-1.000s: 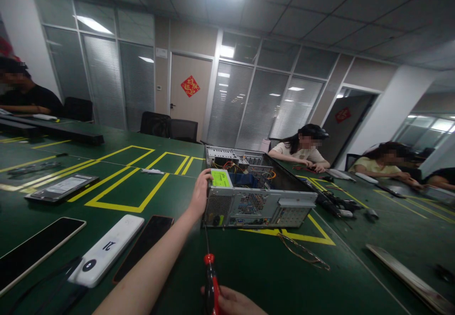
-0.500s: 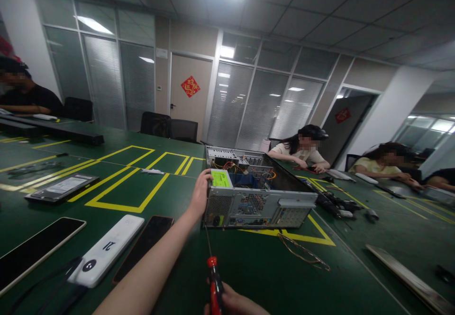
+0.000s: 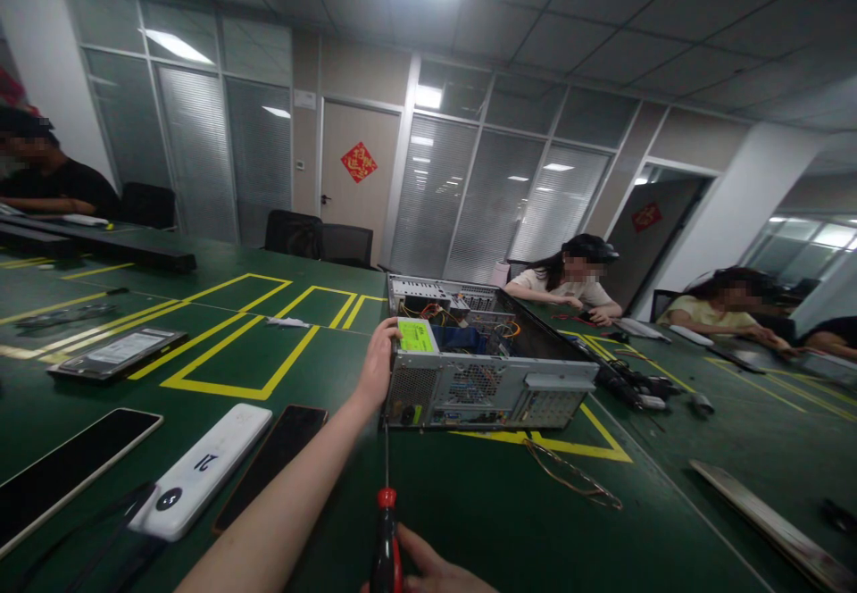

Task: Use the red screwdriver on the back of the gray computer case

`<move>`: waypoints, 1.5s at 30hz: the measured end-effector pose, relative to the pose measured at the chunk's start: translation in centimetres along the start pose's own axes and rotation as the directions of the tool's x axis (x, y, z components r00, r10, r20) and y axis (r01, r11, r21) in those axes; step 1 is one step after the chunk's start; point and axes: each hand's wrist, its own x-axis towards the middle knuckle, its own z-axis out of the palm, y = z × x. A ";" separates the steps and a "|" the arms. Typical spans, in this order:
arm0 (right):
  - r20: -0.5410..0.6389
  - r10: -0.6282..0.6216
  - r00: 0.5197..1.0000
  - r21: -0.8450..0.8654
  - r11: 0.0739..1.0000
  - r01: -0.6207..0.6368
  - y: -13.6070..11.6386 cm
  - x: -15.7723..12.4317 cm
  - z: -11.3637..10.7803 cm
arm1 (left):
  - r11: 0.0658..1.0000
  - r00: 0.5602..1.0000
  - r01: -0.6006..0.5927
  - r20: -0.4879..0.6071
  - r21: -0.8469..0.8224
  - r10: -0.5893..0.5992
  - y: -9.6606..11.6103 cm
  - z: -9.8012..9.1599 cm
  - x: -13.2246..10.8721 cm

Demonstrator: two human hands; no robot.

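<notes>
An open computer case (image 3: 482, 388) lies on the green table, its perforated back panel facing me and its wires and boards showing from above. My left hand (image 3: 378, 365) is closed round the case's left rear corner, beside the power supply (image 3: 416, 336) with its bright green label. Low in the view, my right hand (image 3: 435, 566) grips a red and black screwdriver (image 3: 386, 522). The screwdriver's shaft points away from me, and its tip is at the lower left corner of the back panel. Whether the tip sits in a screw is too small to tell.
Left of my arm lie a hard drive (image 3: 120, 352), a white device marked 21 (image 3: 201, 472) and two dark phones. Eyeglasses (image 3: 576, 472) rest in front of the case. Black cables (image 3: 636, 383) and a long metal strip (image 3: 763, 517) lie rightward. Several people sit around the table.
My right hand has shifted slightly left with the screwdriver, which now stands straighter and has turned to show more black on its handle. My left hand and the case look unmoved.
</notes>
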 end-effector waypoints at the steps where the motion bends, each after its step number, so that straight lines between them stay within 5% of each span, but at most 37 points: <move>1: -0.042 0.003 0.999 0.007 1.000 -0.002 0.2 0.2 -0.2 | 1.000 1.000 0.003 0.000 0.000 -0.003 0.0 0.0 0.0; 5: -0.166 0.003 0.986 0.049 0.999 0.006 0.5 0.2 -0.6 | 1.000 1.000 0.009 0.003 0.013 -0.009 0.0 0.0 0.0; 12: -0.212 -0.030 0.977 0.128 0.990 0.059 -0.2 -0.5 0.2 | 1.000 1.000 -0.008 0.000 0.010 0.008 0.0 0.0 0.1; 25: -0.035 -0.061 0.998 0.292 0.954 0.069 -0.6 -0.2 -0.1 | 1.000 1.000 -0.013 -0.005 0.016 0.013 -0.2 0.0 0.1; 35: -0.220 -0.028 0.975 0.132 0.990 0.058 -0.1 0.3 0.6 | 1.000 1.000 0.011 -0.004 0.014 -0.011 0.0 0.0 0.1; 45: -0.234 -0.067 0.970 -0.145 0.989 0.033 -1.0 -1.4 1.3 | 1.000 1.000 0.004 0.009 0.018 -0.004 0.0 0.0 0.0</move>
